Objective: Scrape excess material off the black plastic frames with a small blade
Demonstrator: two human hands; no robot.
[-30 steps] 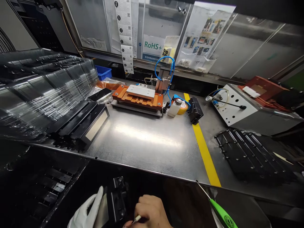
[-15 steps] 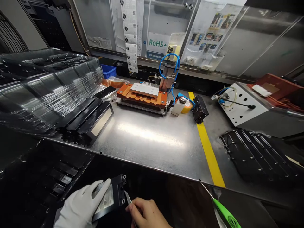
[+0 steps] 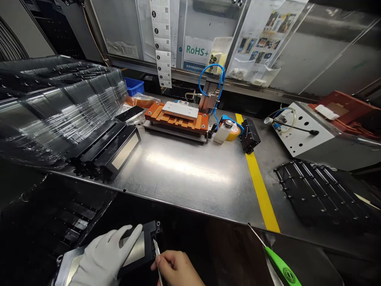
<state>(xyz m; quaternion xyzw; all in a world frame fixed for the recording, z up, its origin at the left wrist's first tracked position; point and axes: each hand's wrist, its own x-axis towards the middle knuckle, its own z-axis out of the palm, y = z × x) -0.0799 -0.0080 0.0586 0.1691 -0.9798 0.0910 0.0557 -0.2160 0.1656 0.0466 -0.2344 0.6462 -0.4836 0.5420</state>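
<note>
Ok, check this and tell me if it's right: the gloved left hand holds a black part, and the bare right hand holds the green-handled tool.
Wrong on the tool: the head view shows the bare right hand holding a thin, pale tool; the green-handled tool is apart, to the right. The gloved left hand does hold a black part.
</note>
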